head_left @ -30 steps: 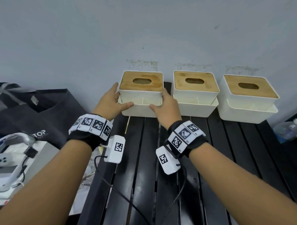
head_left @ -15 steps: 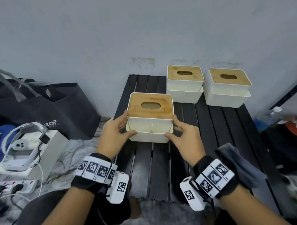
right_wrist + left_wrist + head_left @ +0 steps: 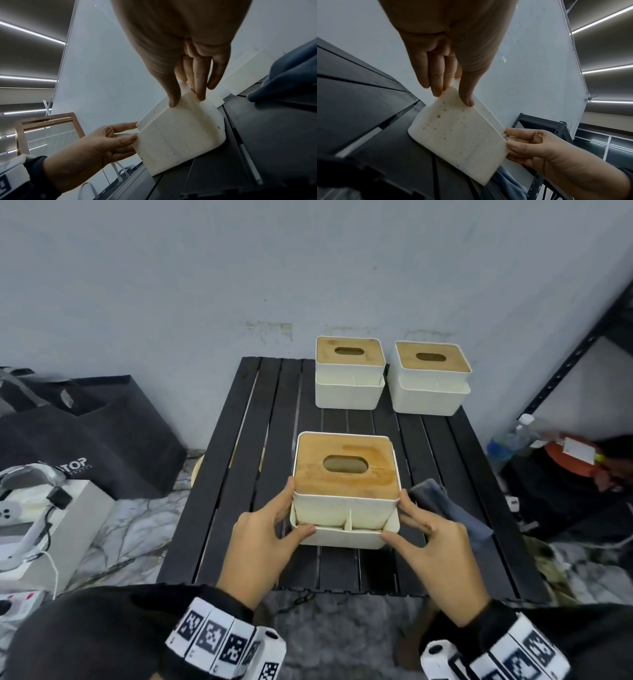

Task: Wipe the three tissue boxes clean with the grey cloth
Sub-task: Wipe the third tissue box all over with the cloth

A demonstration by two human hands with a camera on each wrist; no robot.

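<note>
A white tissue box (image 3: 346, 508) with a wooden lid sits near the front of the black slatted table (image 3: 239, 508). My left hand (image 3: 270, 529) holds its left side and my right hand (image 3: 421, 529) holds its right side, thumbs on the front wall. The wrist views show that front wall (image 3: 460, 135) (image 3: 178, 136) dotted with brown specks. Two more tissue boxes (image 3: 349, 373) (image 3: 430, 380) stand side by side at the table's far edge against the wall. The grey cloth (image 3: 445, 508) lies on the table just right of the held box, partly behind my right hand.
A black bag (image 3: 85, 433) and a white box with a headset (image 3: 30, 508) lie on the floor to the left. A plastic bottle (image 3: 510, 436) and a black metal rack (image 3: 579, 344) stand to the right. A wall rises directly behind the table.
Both hands have drawn the left tissue box from the back row toward the table's front edge. The view has pulled back, bringing the grey cloth into sight.
</note>
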